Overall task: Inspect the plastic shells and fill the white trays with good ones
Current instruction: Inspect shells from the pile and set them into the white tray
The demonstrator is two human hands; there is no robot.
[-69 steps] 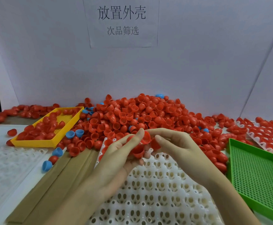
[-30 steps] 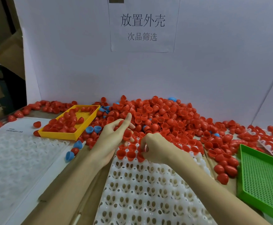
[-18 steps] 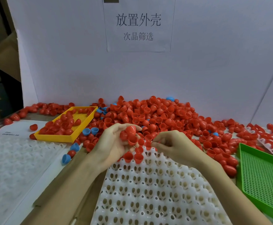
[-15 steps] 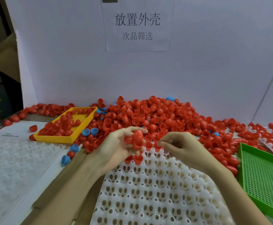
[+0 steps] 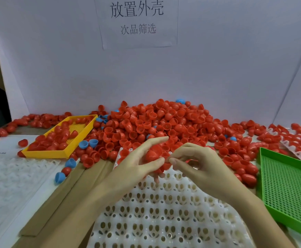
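A white tray [image 5: 164, 221] with rows of empty sockets was seen nearest the viewer, lying on brown cardboard [image 5: 71, 190] on the table. Above its far edge, several red shells [image 5: 152, 155] were held in the left hand [image 5: 139, 163], cupped between thumb and curled fingers, with the index finger stretched out. Just beside it, the right hand [image 5: 198, 163] was raised with thumb and forefinger drawn narrow; whether a shell was pinched there could not be told. A green mesh tray [image 5: 289, 190] was set to the right, a second white tray [image 5: 8, 179] to the left. Farther back, a yellow tray [image 5: 45, 153] partly filled with red shells was placed beside a large heap of red shells [image 5: 164, 122], a few blue shells [image 5: 88, 144] among them. A paper sign [image 5: 137, 20] was fixed to the white wall behind.
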